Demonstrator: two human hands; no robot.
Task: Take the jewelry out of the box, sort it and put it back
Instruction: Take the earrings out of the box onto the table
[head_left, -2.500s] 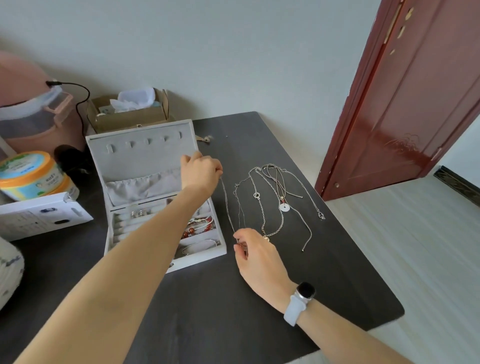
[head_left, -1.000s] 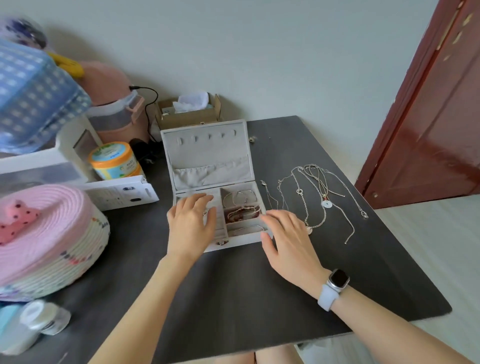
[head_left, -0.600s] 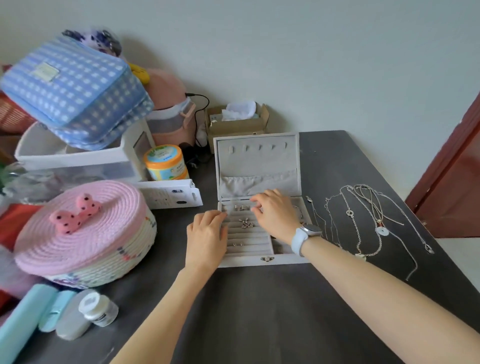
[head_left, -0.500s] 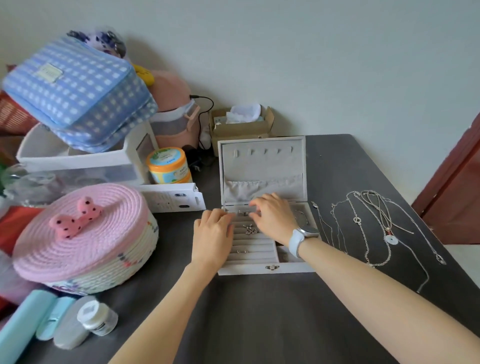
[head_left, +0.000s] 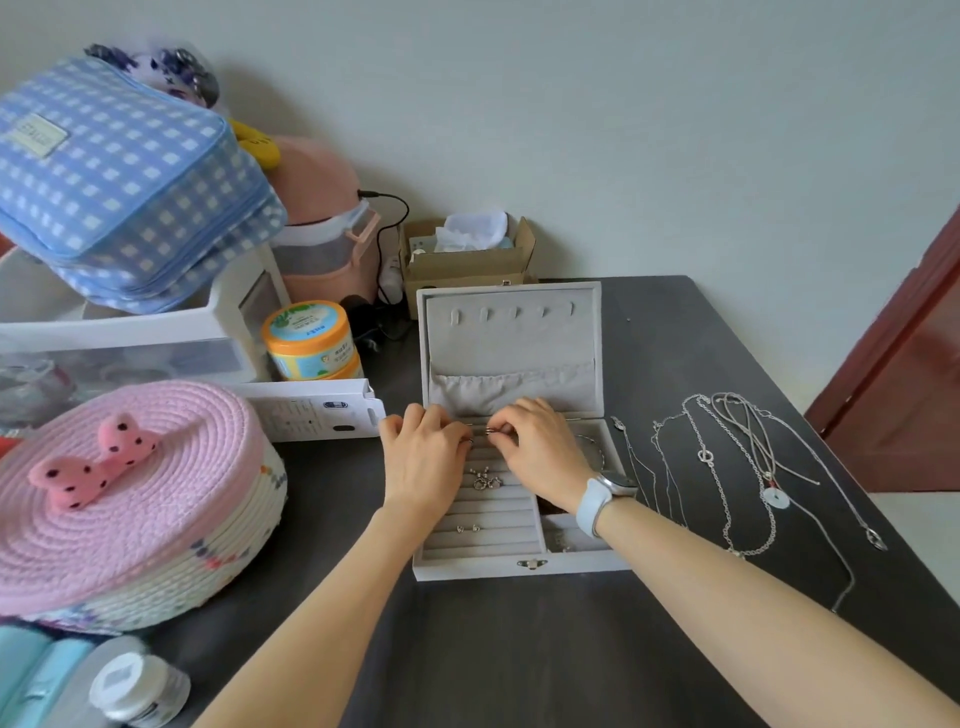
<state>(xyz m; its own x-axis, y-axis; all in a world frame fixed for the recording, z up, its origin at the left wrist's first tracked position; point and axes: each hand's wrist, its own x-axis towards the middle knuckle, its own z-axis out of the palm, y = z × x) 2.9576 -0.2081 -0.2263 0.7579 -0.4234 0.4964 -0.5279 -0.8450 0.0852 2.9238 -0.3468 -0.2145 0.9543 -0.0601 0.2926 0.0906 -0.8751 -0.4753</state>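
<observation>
- Now both hands work at the far ring rows of the open box (head_left: 511, 565).
- Right hand (head_left: 540, 451) pinches a ring (head_left: 491, 431).
- Left hand (head_left: 423, 460) is curled; its grip I cannot tell.
- Necklaces (head_left: 737, 467) lie on the table (head_left: 519, 649), right of the box.

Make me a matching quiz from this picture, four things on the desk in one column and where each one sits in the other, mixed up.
Things:
1. necklaces
2. pink basket
3. cardboard box
4. orange jar

Places:
A. behind the jewelry box, against the wall
B. bare table, right of the jewelry box
C. far left, lid with a bow
D. left of the open lid, by the white drawer unit

Pairs: 1-B, 2-C, 3-A, 4-D
</observation>
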